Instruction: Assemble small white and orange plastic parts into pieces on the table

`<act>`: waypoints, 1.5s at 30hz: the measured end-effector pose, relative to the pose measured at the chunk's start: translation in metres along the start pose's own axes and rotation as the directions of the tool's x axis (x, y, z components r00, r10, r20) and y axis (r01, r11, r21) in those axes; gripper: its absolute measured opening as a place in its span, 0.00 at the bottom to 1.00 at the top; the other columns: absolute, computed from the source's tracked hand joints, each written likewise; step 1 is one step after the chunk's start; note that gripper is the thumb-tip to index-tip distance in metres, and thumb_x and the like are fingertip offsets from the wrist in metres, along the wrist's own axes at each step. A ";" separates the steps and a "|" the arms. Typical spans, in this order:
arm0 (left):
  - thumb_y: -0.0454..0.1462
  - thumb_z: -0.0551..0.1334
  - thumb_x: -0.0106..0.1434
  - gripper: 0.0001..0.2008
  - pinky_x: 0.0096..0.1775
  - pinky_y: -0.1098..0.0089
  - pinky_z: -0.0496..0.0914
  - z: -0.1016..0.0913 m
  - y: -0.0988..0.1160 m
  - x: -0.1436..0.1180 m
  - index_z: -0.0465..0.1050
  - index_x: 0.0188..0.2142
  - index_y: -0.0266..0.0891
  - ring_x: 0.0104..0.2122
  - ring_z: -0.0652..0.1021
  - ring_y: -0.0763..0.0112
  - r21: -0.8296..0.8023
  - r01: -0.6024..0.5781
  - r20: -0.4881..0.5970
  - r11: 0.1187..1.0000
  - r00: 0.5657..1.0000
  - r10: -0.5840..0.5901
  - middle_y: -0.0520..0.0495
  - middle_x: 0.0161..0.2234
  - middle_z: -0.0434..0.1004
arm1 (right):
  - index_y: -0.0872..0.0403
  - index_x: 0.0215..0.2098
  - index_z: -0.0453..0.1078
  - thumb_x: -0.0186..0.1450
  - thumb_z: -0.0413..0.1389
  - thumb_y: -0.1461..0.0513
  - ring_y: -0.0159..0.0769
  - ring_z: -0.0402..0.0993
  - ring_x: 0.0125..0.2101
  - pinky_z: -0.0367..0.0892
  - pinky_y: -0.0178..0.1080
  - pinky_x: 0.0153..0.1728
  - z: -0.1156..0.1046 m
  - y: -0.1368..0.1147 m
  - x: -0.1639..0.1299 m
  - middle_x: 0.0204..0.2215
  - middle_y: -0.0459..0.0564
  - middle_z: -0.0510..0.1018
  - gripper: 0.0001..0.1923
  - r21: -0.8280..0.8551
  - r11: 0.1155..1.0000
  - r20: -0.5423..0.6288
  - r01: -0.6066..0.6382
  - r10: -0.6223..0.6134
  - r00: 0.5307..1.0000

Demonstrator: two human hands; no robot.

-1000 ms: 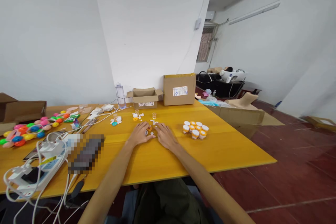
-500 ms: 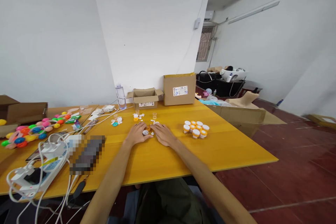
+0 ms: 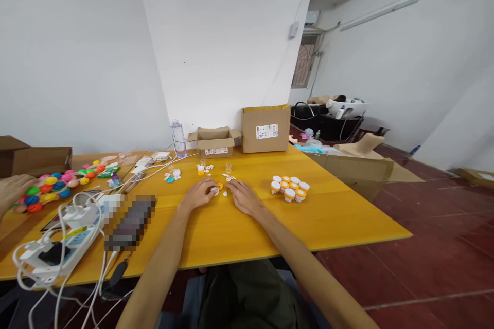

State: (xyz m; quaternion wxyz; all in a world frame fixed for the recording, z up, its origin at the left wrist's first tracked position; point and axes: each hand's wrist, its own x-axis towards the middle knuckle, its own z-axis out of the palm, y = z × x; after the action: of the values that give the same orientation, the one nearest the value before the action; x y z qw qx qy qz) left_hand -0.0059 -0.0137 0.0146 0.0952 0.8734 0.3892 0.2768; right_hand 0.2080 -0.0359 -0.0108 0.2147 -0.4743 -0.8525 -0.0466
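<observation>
Small white cap (image 3: 214, 191) on yellow table (image 3: 347, 221), pinched at rim by fingertips of left hand (image 3: 199, 195); likely light, rigid, slippery, best gripped across edges; right hand (image 3: 242, 198) flat, empty, fingers loosely spread just beside, near orange-lidded jars (image 3: 289, 188).

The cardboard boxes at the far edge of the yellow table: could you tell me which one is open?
The smaller, lower cardboard box, left of the taller one, is open, its flaps spread outward. The taller box with the white label is closed.
</observation>
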 end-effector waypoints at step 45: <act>0.42 0.55 0.65 0.11 0.38 0.63 0.76 0.037 -0.007 0.023 0.73 0.37 0.40 0.34 0.81 0.64 -0.566 0.272 -0.270 0.778 0.830 -0.487 0.45 0.38 0.82 | 0.58 0.70 0.45 0.65 0.50 0.43 0.60 0.49 0.66 0.47 0.61 0.62 0.028 -0.021 0.045 0.67 0.71 0.53 0.44 0.035 0.846 0.079 -0.532 0.528 0.846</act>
State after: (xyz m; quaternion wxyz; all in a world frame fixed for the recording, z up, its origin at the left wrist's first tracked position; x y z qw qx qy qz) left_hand 0.0228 0.0099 -0.0093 0.2934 0.6415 0.4856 0.5163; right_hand 0.1603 -0.0037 -0.0152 0.2039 -0.6862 -0.6962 0.0542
